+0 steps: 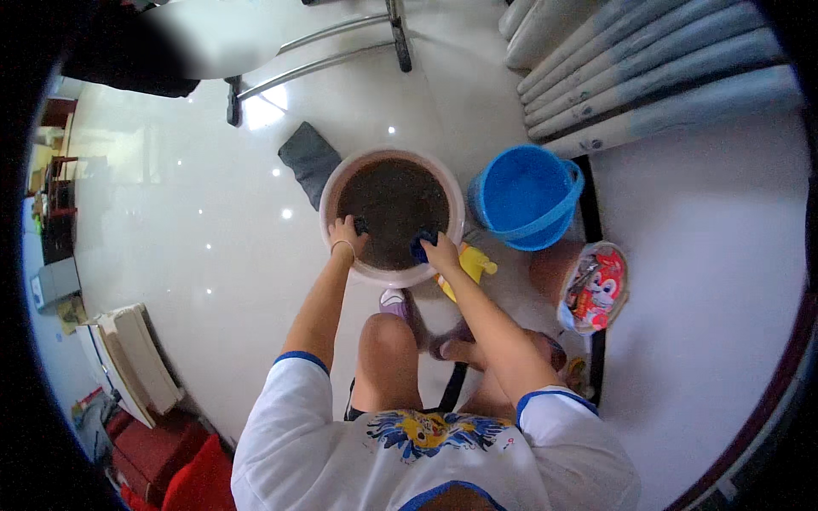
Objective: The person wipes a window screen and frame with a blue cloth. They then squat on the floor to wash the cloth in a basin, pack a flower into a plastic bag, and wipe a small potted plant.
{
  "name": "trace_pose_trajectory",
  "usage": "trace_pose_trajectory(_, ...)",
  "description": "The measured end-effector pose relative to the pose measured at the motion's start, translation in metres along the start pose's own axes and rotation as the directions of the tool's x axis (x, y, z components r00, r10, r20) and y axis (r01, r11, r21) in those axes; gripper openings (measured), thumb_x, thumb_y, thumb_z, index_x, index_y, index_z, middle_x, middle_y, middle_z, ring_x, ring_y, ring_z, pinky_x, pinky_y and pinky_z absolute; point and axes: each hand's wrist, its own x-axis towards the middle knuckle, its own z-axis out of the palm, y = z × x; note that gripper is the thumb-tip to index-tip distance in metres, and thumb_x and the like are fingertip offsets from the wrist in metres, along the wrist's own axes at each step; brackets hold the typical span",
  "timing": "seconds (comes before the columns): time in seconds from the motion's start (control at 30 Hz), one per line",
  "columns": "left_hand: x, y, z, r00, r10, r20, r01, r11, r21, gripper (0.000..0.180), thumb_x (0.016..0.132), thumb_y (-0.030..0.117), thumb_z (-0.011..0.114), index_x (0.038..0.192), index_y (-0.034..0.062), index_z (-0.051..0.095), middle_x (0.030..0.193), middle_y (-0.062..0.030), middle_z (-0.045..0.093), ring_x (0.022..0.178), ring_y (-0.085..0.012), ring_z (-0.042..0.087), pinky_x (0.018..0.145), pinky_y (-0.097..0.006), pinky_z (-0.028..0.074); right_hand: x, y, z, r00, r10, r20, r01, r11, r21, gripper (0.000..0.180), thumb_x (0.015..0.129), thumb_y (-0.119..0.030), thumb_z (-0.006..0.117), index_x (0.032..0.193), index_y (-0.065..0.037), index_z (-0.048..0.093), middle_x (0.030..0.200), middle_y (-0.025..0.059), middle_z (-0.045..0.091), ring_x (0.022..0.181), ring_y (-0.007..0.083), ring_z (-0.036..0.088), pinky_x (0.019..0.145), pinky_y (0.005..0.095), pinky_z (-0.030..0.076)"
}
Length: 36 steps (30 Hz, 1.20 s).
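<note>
A pale pink basin (457,192) full of dark, murky water (394,200) stands on the floor in front of my knees. My left hand (348,238) is at its near left side, fingers closed on a small dark piece of cloth (361,226) at the water. Over the near right rim, my right hand (441,253) grips a bunched dark blue cloth (421,245). Whether the two cloths join under the murky water cannot be seen. Just outside the basin, below my right forearm, is a yellow bottle (477,263).
To the right stand a blue bucket (526,192) and a bin (555,271) with a red bag inside. A dark grey mat (308,160) lies beyond the basin's left side. Metal legs (400,43) are at the back, near a ribbed pale panel (648,77).
</note>
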Motion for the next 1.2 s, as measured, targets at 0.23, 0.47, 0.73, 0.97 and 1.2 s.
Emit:
trace_pose_trajectory(0.23, 0.058, -0.005, 0.063, 0.947, 0.249, -0.204, -0.139, 0.887, 0.441, 0.046, 0.074, 0.025, 0.066, 0.115, 0.0096, 0.05, 0.118, -0.0148, 0.048, 0.112, -0.0333, 0.043, 0.092, -0.042, 0.04, 0.097, 0.024, 0.077, 0.98, 0.177, 0.092, -0.178, 0.984, 0.004, 0.056, 0.085, -0.043, 0.051, 0.104, 0.01, 0.056, 0.102, 0.0303, 0.057, 0.098, 0.0411, 0.055, 0.085, 0.0439, 0.044)
trace_pose_trajectory(0.47, 0.067, 0.026, 0.13, 0.875, 0.48, 0.061, -0.458, 0.864, -0.21, 0.049, 0.08, 0.026, 0.061, 0.123, 0.0056, 0.048, 0.123, -0.021, 0.047, 0.115, -0.0375, 0.044, 0.097, -0.041, 0.038, 0.103, 0.028, 0.089, 0.949, 0.14, -0.283, -0.127, 0.99, 0.064, 0.038, 0.082, -0.017, 0.059, 0.115, 0.0, 0.049, 0.105, 0.0241, 0.054, 0.101, 0.0387, 0.053, 0.087, 0.0447, 0.043)
trace_pose_trajectory(0.73, 0.071, 0.056, 0.147, 0.935, 0.214, 0.282, 0.221, 0.272, -0.937, 0.038, 0.079, 0.028, 0.066, 0.103, -0.0007, 0.058, 0.098, -0.0074, 0.062, 0.084, -0.0129, 0.056, 0.072, -0.027, 0.044, 0.141, 0.065, 0.101, 0.849, 0.522, 0.084, -0.392, 0.515, 0.762, 0.033, 0.084, -0.018, 0.059, 0.113, -0.003, 0.051, 0.098, 0.0126, 0.056, 0.077, 0.0238, 0.057, 0.057, 0.0363, 0.048)
trace_pose_trajectory(0.97, 0.068, 0.062, 0.136, 0.914, 0.349, -0.205, -0.405, 0.758, -0.511, 0.032, 0.086, 0.032, 0.056, 0.109, 0.0093, 0.056, 0.088, -0.0157, 0.06, 0.078, -0.028, 0.058, 0.07, -0.035, 0.047, 0.136, 0.037, 0.11, 0.87, 0.387, 0.305, -0.438, 0.326, 0.838, 0.023, 0.09, -0.029, 0.048, 0.094, -0.008, 0.055, 0.075, 0.0069, 0.054, 0.068, 0.0212, 0.053, 0.05, 0.0331, 0.04)
trace_pose_trajectory(1.2, 0.081, 0.05, 0.142, 0.831, 0.53, -0.17, -0.53, 0.847, 0.051, 0.058, 0.084, 0.034, 0.054, 0.135, 0.0126, 0.034, 0.119, -0.0282, 0.041, 0.111, -0.0439, 0.041, 0.089, -0.047, 0.04, 0.115, 0.036, 0.088, 0.876, 0.19, -0.444, -0.119, 0.976, 0.181, 0.03, 0.084, -0.026, 0.058, 0.1, 0.0, 0.055, 0.097, 0.0209, 0.054, 0.093, 0.0418, 0.052, 0.084, 0.0446, 0.042)
